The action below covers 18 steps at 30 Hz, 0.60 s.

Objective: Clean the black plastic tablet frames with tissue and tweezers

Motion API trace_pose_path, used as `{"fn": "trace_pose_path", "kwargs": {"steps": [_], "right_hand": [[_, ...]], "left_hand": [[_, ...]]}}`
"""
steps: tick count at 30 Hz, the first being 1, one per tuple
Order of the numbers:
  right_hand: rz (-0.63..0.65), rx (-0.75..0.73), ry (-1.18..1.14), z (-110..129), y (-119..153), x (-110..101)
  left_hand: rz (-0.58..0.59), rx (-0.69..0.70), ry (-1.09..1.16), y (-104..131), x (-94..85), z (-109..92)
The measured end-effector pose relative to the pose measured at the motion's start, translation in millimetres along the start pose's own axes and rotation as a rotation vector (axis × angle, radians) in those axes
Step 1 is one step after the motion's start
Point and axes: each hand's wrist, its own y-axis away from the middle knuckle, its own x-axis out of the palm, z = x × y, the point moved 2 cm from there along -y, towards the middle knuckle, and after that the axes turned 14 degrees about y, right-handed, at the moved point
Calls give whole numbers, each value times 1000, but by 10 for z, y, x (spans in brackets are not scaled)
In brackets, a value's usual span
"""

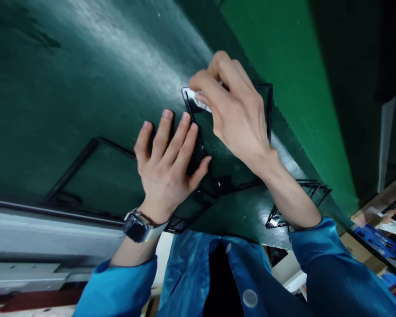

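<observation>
Pinched in the fingers of my right hand (pixel 236 105) is a small white cloth or tissue (pixel 200 102). It presses on the upper left corner of a thin black rectangular frame (pixel 269 110) lying on the dark green work surface (pixel 95 88). My left hand (pixel 168 163) lies flat with fingers spread, its fingertips beside that frame's left edge and its thumb over the edge. Partly under my left hand is another black frame (pixel 75 166). My right hand and forearm hide part of the first frame.
Several thin black frames (pixel 312 193) lie in a pile at the right, behind my right forearm. A brighter green strip (pixel 284 66) runs along the far side. At the lower right is a blue plastic rack or tray (pixel 383 246). A grey metal edge (pixel 53 229) borders the surface at lower left.
</observation>
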Motion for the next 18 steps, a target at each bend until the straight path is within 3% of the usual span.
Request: {"fn": "trace_pose_path", "kwargs": {"steps": [5, 12, 18], "right_hand": [[101, 33, 2, 48, -168, -8], [-45, -164, 52, 20, 57, 164], [-61, 50, 15, 158, 27, 251]], "left_hand": [[5, -36, 56, -8, -5, -9], [4, -74, 56, -13, 6, -9], [-5, 13, -57, 12, -1, -15]]}}
